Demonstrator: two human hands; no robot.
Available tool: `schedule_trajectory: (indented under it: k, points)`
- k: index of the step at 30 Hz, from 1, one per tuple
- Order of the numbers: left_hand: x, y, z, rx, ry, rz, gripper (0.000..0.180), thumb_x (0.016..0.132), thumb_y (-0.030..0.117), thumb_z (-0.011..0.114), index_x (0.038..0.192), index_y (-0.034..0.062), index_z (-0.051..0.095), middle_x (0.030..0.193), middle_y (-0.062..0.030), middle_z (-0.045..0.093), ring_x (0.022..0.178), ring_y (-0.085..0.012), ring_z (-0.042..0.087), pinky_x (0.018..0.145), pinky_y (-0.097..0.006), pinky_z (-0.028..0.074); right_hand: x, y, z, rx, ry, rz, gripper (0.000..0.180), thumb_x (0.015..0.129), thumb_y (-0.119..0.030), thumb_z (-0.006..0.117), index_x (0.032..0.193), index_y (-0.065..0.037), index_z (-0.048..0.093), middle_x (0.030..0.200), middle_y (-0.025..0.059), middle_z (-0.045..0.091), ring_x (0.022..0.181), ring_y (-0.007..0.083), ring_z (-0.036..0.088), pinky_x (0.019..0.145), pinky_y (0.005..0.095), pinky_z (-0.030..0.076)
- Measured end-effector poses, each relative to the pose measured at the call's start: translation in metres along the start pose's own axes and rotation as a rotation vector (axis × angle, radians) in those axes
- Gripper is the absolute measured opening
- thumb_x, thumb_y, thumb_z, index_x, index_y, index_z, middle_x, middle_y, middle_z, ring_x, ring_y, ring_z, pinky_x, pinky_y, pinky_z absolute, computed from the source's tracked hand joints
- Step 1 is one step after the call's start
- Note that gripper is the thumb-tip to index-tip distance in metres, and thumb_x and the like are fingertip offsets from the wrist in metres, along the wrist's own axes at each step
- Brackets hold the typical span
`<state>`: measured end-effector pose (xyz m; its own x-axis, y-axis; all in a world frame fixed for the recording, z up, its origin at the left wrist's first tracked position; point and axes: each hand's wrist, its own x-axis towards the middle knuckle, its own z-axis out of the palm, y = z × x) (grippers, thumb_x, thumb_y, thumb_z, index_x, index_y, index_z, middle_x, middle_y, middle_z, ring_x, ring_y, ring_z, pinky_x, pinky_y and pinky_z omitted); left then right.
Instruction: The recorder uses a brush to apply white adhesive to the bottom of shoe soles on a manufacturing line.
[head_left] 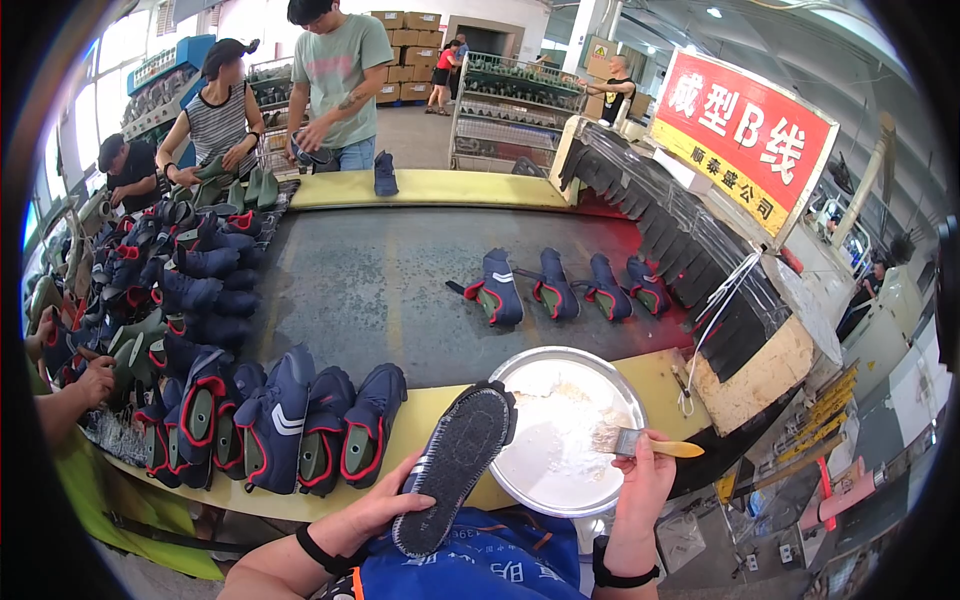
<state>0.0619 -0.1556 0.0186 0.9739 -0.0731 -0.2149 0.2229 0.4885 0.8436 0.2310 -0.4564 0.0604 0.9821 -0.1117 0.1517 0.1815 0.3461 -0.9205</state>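
My left hand (388,497) grips a shoe upper (455,465) turned bottom up, its dark grey underside with pale edge stitching facing me. In my right hand (645,475) is a flat paintbrush (680,449) with a yellow wooden handle and a metal band. The brush's bristles lie over a round metal pan (512,480) that holds a white, paste-like substance. The toe end of the shoe upper comes close to the pan's left rim. Left of it, several navy shoe uppers with red trim (375,420) stand in a row on the yellow ledge.
Four-sided dark belt (350,290) lies ahead, carrying several navy shoe uppers (495,290) toward a black-flapped tunnel (660,220). A heap of shoes (200,270) fills the left side. A co-worker's hand (95,380) reaches in there. Other people stand beyond, and a red-yellow sign (740,140) rises at right.
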Motion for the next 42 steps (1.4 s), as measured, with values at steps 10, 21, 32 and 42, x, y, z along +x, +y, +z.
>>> schedule_trajectory:
  k: [10, 21, 32, 42]
  points:
    - [0.001, -0.001, 0.0, 0.013, 0.001, 0.012, 0.095, 0.083, 0.015, 0.073, 0.16, 0.0016, 0.019, 0.136, -0.0196, 0.057, 0.123, -0.0264, 0.059, 0.108, -0.038, 0.044, -0.004, -0.004, 0.008, -0.086, -0.033, -0.072, 0.017, 0.102, -0.014, 0.062, 0.112, -0.001, 0.06, 0.096, 0.0057, 0.063, 0.078, 0.0098, 0.061, 0.062, 0.0254, 0.054]
    - [0.004, 0.0, -0.004, -0.013, -0.015, -0.009, 0.098, 0.083, 0.018, 0.076, 0.16, 0.0011, 0.018, 0.141, -0.0196, 0.052, 0.128, -0.0262, 0.056, 0.11, -0.038, 0.042, 0.0, -0.005, 0.007, -0.098, -0.043, -0.128, 0.019, 0.103, -0.014, 0.06, 0.115, 0.0, 0.058, 0.101, 0.0086, 0.063, 0.082, 0.0125, 0.064, 0.064, 0.0254, 0.055]
    - [0.023, 0.04, 0.021, 0.109, -0.027, -0.057, 0.094, 0.08, 0.014, 0.072, 0.159, 0.0002, 0.024, 0.135, -0.0182, 0.056, 0.121, -0.0249, 0.06, 0.104, -0.036, 0.047, 0.028, 0.0, 0.011, -0.808, -0.261, -0.565, 0.016, 0.086, -0.003, 0.077, 0.101, -0.001, 0.071, 0.095, 0.0123, 0.069, 0.086, 0.0283, 0.067, 0.075, 0.0346, 0.054]
    - [0.04, 0.036, 0.032, 0.299, -0.111, -0.17, 0.094, 0.079, 0.016, 0.075, 0.158, 0.0006, 0.027, 0.139, -0.0164, 0.054, 0.127, -0.0232, 0.055, 0.11, -0.036, 0.04, -0.001, -0.028, 0.053, -0.679, -1.055, -0.917, 0.024, 0.078, -0.014, 0.071, 0.102, -0.016, 0.073, 0.102, 0.0004, 0.066, 0.097, 0.0225, 0.064, 0.088, 0.0378, 0.047]
